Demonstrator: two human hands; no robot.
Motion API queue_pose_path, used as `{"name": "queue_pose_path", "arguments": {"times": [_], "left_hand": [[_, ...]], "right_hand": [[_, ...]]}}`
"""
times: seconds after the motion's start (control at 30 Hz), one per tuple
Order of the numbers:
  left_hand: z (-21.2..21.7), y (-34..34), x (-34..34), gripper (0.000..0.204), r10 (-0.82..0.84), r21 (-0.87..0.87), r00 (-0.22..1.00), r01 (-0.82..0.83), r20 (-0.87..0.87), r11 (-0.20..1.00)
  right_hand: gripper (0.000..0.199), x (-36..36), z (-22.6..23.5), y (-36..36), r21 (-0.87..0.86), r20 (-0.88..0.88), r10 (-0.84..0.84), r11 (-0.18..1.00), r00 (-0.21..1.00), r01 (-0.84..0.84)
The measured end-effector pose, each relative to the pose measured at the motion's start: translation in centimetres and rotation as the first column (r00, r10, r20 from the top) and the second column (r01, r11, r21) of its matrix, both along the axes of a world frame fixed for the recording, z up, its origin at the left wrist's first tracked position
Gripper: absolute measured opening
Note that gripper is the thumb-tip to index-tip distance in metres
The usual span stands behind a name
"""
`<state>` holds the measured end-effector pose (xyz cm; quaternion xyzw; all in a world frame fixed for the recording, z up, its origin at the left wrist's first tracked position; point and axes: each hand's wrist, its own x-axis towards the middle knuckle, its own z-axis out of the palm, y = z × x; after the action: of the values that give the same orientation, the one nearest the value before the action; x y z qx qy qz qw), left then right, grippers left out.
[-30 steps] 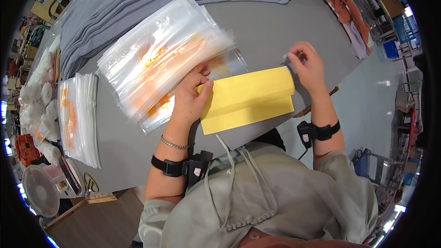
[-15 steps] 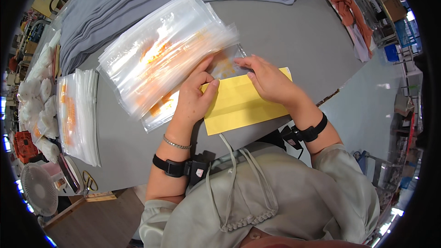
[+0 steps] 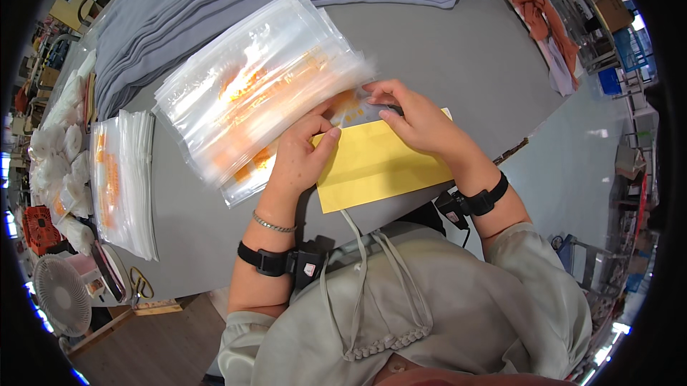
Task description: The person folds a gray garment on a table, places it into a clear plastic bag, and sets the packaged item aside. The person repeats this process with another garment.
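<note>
Grey worktop (image 3: 444, 50) spans mid-frame, a yellow card (image 3: 383, 164) at centre. The left hand (image 3: 300, 155) pinches its upper-left corner; the right hand (image 3: 422, 121), a second ago beyond its right end, now reaches over it, grip parted.

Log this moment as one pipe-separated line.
left hand: thumb at left edge of yellow paper sheet | right hand: over sheet's far edge, thumb and fingers apart | orange-printed clear plastic bags: stacked, beyond left hand
</note>
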<state>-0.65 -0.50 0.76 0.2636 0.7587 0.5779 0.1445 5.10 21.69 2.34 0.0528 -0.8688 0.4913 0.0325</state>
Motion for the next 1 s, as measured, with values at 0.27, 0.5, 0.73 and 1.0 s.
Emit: {"name": "queue_pose_path", "arguments": {"times": [0.27, 0.5, 0.73, 1.0], "left_hand": [[-0.6, 0.1, 0.0, 0.013, -0.023, 0.047, 0.996, 0.027, -0.090, 0.999], [-0.1, -0.1, 0.1, 0.013, -0.024, -0.003, 1.000, 0.024, -0.020, 1.000], [-0.1, -0.1, 0.1, 0.013, -0.013, -0.005, 0.998, 0.012, -0.065, 1.000], [-0.3, 0.1, 0.1, 0.013, 0.001, 0.029, 0.991, 0.003, -0.131, 1.000]], "right_hand": [[0.013, -1.1, 1.3, -0.7, 0.150, 0.235, -0.261, 0.961, 0.936, 0.230], [0.015, -1.8, 0.4, -1.7, 0.145, 0.242, -0.347, 0.936, 0.906, 0.319], [0.013, -1.9, 0.2, -2.0, 0.263, 0.214, -0.349, 0.920, 0.912, 0.290], [0.009, -1.8, -0.1, -2.6, 0.422, 0.047, -0.320, 0.865, 0.946, 0.272]]}}
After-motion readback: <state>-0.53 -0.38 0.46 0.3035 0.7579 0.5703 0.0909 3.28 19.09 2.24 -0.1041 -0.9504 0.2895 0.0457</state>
